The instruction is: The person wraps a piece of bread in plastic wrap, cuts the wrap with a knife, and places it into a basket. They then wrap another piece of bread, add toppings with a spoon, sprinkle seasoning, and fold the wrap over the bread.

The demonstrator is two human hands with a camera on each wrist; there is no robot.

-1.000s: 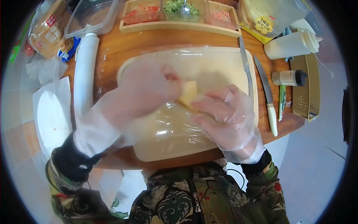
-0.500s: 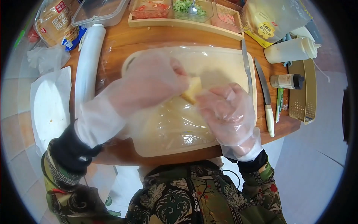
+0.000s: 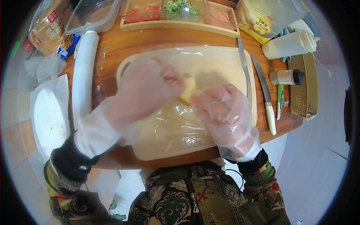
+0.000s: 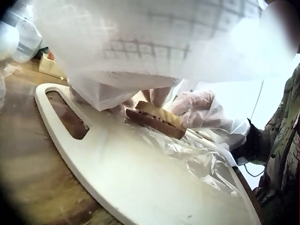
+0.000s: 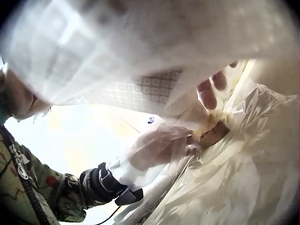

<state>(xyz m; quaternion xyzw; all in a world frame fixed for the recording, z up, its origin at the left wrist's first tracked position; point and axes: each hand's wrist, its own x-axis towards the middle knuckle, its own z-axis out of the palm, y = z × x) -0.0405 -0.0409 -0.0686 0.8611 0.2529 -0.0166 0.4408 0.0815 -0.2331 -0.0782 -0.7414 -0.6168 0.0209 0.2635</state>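
Note:
Both hands wear clear plastic gloves and hold a small sandwich (image 3: pixel 188 92) between them, over the middle of the cream cutting board (image 3: pixel 225 60). In the left wrist view the sandwich (image 4: pixel 157 121) shows two bread layers, pale and brown-crusted, with a filling between. My left hand (image 3: pixel 148 82) grips its left side, fingers bent. The right hand (image 3: pixel 225 110) pinches the opposite end with its fingertips. Below them a sheet of plastic wrap (image 3: pixel 168 129) lies crinkled over the board. Parts of the sandwich are hidden behind the gloved fingers.
A cling-film roll (image 3: pixel 84 71) lies left of the board. Two knives, one the white-handled knife (image 3: pixel 267 97), lie at the right. Behind stands a wooden tray (image 3: pixel 176 25) with containers of chopped food. A squeeze bottle (image 3: pixel 287 47) and a spice jar (image 3: pixel 283 77) are on the right.
The head view shifts slightly between frames. Both hands keep hold of the sandwich over the board, and it shows a little less between the fingers than a second ago.

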